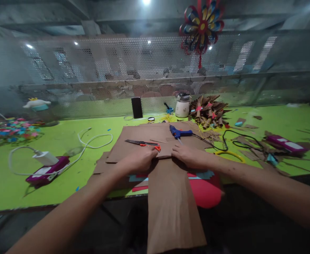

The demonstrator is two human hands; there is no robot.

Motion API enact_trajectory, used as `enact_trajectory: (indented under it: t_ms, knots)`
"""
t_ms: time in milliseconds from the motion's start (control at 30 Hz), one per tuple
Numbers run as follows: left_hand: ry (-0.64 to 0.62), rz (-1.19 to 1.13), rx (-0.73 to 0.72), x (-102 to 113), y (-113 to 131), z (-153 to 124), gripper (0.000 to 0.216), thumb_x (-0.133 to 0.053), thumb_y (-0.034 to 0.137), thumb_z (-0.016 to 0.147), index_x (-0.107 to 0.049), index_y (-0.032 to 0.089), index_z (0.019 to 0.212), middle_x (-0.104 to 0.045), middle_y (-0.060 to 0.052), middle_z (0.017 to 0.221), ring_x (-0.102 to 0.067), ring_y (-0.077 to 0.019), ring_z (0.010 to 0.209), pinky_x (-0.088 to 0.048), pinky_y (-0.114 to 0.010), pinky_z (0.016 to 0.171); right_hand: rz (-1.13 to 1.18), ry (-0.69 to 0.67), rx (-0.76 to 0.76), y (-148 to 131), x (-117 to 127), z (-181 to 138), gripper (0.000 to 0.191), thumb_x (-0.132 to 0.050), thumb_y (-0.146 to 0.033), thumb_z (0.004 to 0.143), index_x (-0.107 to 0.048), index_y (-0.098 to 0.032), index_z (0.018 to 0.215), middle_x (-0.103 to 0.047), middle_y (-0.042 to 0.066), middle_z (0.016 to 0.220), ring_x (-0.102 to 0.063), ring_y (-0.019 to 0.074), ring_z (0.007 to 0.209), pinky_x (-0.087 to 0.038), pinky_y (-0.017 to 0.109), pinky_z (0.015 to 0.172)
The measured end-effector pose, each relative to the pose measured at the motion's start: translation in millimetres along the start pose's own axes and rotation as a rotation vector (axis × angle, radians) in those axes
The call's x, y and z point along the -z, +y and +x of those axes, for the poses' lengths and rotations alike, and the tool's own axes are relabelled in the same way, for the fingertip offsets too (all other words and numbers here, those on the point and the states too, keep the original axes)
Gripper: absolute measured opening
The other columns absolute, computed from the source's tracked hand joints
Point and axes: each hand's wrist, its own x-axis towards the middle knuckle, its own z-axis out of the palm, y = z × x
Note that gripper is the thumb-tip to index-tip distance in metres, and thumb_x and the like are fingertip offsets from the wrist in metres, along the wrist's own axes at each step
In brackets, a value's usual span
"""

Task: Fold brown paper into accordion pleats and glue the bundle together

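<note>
A long strip of brown paper (pixel 171 204) runs from the table's front edge down toward me. My left hand (pixel 140 159) grips its far end on the left, fingers curled over the edge. My right hand (pixel 188 155) holds the same far end on the right, fingers pressed down on it. Both hands rest on a stack of brown paper sheets (pixel 141 139) lying on the green table (pixel 38 183). Just beyond my left hand lies an orange utility knife (pixel 144 143), and a blue glue gun (pixel 180 133) lies beyond my right hand.
Red and blue paper pieces (pixel 206 192) lie under the strip. A white charger and cable (pixel 45 157) sit on a magenta box (pixel 48 171) at left. Black cables (pixel 239 141), a white jar (pixel 183 105), brown paper cones (pixel 209 111) and a dark phone (pixel 137 107) stand further back.
</note>
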Motion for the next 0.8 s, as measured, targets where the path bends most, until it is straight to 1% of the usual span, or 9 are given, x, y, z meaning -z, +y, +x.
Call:
enact_trajectory:
  t_ms: [133, 233, 333, 467, 533, 567, 667, 733, 800]
  knots:
    - [-0.048, 0.03, -0.012, 6, 5, 4, 0.016, -0.044, 0.02, 0.079, -0.058, 0.013, 0.079, -0.057, -0.008, 0.072, -0.048, -0.0148, 0.054, -0.035, -0.026, 0.05, -0.105, 0.0, 0.008, -3, -1, -2, 0.011, -0.043, -0.012, 0.084, -0.054, -0.011, 0.087, -0.053, 0.01, 0.086, -0.043, 0.0203, 0.083, -0.035, 0.031, 0.071]
    - [-0.037, 0.09, -0.042, 2, 7, 3, 0.017, -0.043, 0.015, 0.078, -0.058, 0.011, 0.085, -0.058, -0.011, 0.079, -0.052, -0.0176, 0.063, -0.039, -0.028, 0.056, -0.213, -0.013, 0.013, -6, -2, -3, 0.016, -0.039, -0.012, 0.087, -0.055, -0.01, 0.088, -0.054, 0.011, 0.085, -0.044, 0.0206, 0.081, -0.035, 0.032, 0.07]
    - [0.002, 0.153, -0.096, -4, 9, -3, 0.021, -0.042, 0.01, 0.078, -0.056, 0.009, 0.093, -0.057, -0.014, 0.09, -0.054, -0.0198, 0.074, -0.042, -0.031, 0.065, -0.295, -0.047, 0.063, -9, -3, -1, 0.017, -0.039, -0.012, 0.087, -0.056, -0.009, 0.088, -0.055, 0.01, 0.081, -0.045, 0.0202, 0.077, -0.035, 0.032, 0.067]
    - [0.037, 0.209, -0.148, -7, 14, -11, 0.026, -0.04, 0.009, 0.081, -0.053, 0.008, 0.104, -0.055, -0.017, 0.101, -0.054, -0.0218, 0.084, -0.041, -0.034, 0.075, -0.313, -0.097, 0.127, -10, 0, 1, 0.016, -0.041, -0.012, 0.086, -0.056, -0.01, 0.09, -0.056, 0.008, 0.077, -0.047, 0.0196, 0.073, -0.035, 0.031, 0.065]
    - [0.017, 0.179, -0.114, -6, 13, -9, 0.026, -0.04, 0.011, 0.081, -0.055, 0.008, 0.101, -0.056, -0.017, 0.099, -0.054, -0.0218, 0.081, -0.04, -0.034, 0.073, -0.316, -0.101, 0.119, -10, 0, 1, 0.016, -0.041, -0.011, 0.086, -0.057, -0.01, 0.089, -0.057, 0.008, 0.076, -0.048, 0.0195, 0.074, -0.036, 0.031, 0.065]
    - [-0.008, 0.13, -0.065, -5, 12, -6, 0.025, -0.04, 0.014, 0.081, -0.058, 0.008, 0.097, -0.058, -0.017, 0.095, -0.054, -0.0217, 0.078, -0.04, -0.033, 0.071, -0.319, -0.094, 0.107, -10, 0, 0, 0.015, -0.042, -0.011, 0.086, -0.057, -0.01, 0.088, -0.057, 0.008, 0.077, -0.048, 0.0194, 0.074, -0.036, 0.03, 0.065]
    - [-0.103, -0.099, 0.153, 1, 3, 10, 0.032, -0.04, 0.03, 0.082, -0.062, 0.008, 0.075, -0.06, -0.015, 0.076, -0.052, -0.0202, 0.066, -0.038, -0.032, 0.065, -0.323, -0.043, 0.063, -9, -2, -2, 0.014, -0.043, -0.011, 0.086, -0.057, -0.01, 0.087, -0.056, 0.009, 0.08, -0.048, 0.0195, 0.077, -0.036, 0.031, 0.067]
    - [-0.118, -0.162, 0.182, 4, -4, 23, 0.045, -0.03, 0.037, 0.086, -0.062, 0.01, 0.072, -0.06, -0.012, 0.068, -0.049, -0.0169, 0.057, -0.036, -0.029, 0.059, -0.316, 0.02, 0.031, -10, -4, -5, 0.014, -0.043, -0.013, 0.086, -0.056, -0.01, 0.087, -0.055, 0.009, 0.08, -0.047, 0.0199, 0.077, -0.036, 0.031, 0.068]
    - [-0.139, -0.222, 0.175, 7, -8, 33, 0.048, -0.027, 0.042, 0.087, -0.062, 0.011, 0.073, -0.059, -0.008, 0.064, -0.045, -0.0137, 0.052, -0.034, -0.026, 0.055, -0.308, 0.103, -0.002, -10, -5, -7, 0.016, -0.041, -0.014, 0.088, -0.056, -0.011, 0.084, -0.054, 0.008, 0.078, -0.045, 0.0198, 0.076, -0.036, 0.031, 0.067]
